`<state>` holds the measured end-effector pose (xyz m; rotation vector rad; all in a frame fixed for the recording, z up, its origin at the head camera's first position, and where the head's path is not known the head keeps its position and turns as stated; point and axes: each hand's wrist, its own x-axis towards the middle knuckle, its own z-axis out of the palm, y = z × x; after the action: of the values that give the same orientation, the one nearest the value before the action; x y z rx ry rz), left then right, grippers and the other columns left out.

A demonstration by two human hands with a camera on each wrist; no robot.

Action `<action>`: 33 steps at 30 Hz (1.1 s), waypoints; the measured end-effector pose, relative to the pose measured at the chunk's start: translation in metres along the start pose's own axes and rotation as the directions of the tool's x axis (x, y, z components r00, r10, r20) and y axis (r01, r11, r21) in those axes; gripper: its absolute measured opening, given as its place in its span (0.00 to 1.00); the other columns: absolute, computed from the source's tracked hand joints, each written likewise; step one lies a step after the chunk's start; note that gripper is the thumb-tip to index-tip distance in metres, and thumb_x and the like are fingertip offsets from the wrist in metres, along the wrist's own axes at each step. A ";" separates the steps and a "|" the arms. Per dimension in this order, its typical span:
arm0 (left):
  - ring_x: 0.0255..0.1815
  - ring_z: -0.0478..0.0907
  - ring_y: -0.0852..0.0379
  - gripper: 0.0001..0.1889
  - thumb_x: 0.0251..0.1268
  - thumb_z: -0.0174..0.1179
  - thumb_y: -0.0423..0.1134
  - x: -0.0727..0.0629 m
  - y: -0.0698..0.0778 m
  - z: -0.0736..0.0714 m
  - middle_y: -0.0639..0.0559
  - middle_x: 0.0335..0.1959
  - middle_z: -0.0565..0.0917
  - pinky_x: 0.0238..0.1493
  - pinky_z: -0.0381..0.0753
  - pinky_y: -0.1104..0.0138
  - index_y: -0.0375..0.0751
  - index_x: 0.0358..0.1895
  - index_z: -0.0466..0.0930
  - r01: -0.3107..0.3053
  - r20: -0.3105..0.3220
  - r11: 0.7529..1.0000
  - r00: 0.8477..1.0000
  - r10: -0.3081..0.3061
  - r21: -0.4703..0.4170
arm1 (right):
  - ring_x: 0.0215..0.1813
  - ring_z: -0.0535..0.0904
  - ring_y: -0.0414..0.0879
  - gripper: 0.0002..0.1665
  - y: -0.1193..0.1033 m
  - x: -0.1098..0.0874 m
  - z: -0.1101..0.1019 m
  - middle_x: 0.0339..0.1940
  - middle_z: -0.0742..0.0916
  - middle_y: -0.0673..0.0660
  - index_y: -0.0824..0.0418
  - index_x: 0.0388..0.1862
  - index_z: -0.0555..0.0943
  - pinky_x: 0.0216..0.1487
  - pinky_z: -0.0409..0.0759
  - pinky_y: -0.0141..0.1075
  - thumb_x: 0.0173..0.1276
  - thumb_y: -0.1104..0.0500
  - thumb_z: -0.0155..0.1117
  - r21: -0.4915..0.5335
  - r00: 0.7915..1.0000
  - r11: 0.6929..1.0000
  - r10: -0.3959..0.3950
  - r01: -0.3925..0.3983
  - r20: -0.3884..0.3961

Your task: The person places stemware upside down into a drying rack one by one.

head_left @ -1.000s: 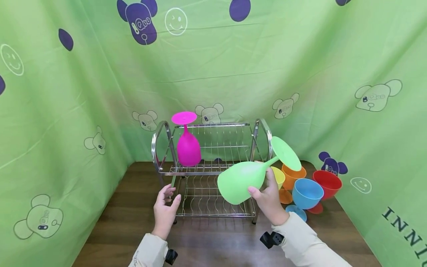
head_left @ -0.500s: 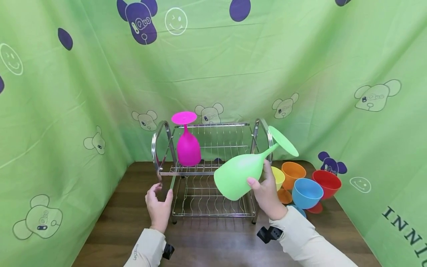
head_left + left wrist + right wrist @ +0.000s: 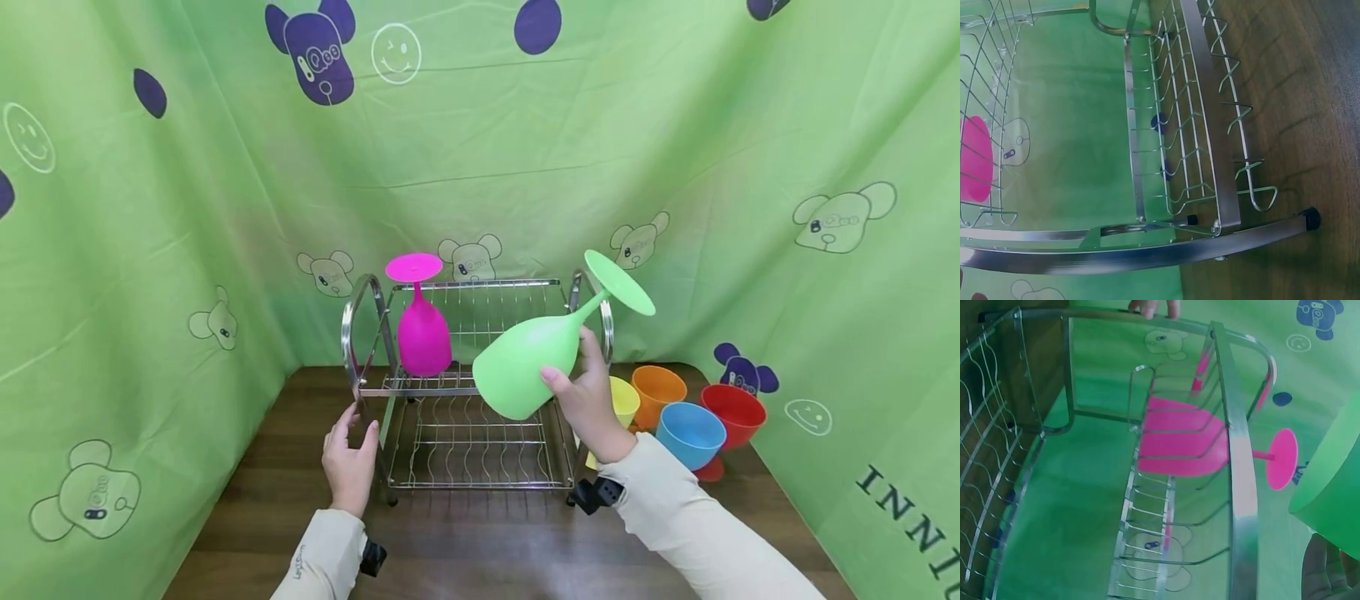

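My right hand (image 3: pixel 588 400) grips the bowl of a light green plastic goblet (image 3: pixel 525 362). The goblet is tilted, its mouth down to the left and its foot up to the right, in front of the metal dish rack (image 3: pixel 480 390). In the right wrist view, the rim of the green goblet (image 3: pixel 1335 487) shows at the right edge. On the rack's upper tier a magenta goblet (image 3: pixel 424 337) stands upside down at the left. My left hand (image 3: pixel 348 467) is at the rack's left post, its fingertips (image 3: pixel 1147 307) right at the metal and its thumb apart from the fingers.
Right of the rack stand a yellow goblet (image 3: pixel 624 402), an orange goblet (image 3: pixel 660 387), a blue goblet (image 3: pixel 692 437) and a red goblet (image 3: pixel 735 415), mouths up. The rack has a lower wire tier (image 3: pixel 480 454) over the wooden table (image 3: pixel 480 542). A green printed cloth (image 3: pixel 480 167) hangs behind and at both sides.
My right hand has raised the green goblet and brought it slightly left, with the foot tipping higher. My left hand has moved left to the outer side of the rack's post.
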<state>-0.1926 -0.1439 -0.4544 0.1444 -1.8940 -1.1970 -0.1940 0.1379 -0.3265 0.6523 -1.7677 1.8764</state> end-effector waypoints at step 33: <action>0.33 0.81 0.42 0.11 0.50 0.68 0.31 0.005 0.005 0.000 0.40 0.31 0.86 0.33 0.73 0.69 0.31 0.38 0.85 0.161 -0.028 0.986 0.987 -0.160 0.043 | 0.48 0.73 0.57 0.45 -0.002 0.070 0.027 0.51 0.74 0.65 0.64 0.68 0.63 0.46 0.80 0.52 0.54 0.46 0.63 -0.302 0.972 0.931 0.229 -0.203 0.052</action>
<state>-0.1941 -0.1437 -0.4480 0.3403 -1.9180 -1.2529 -0.2459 0.1127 -0.2788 0.4464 -2.1993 1.6863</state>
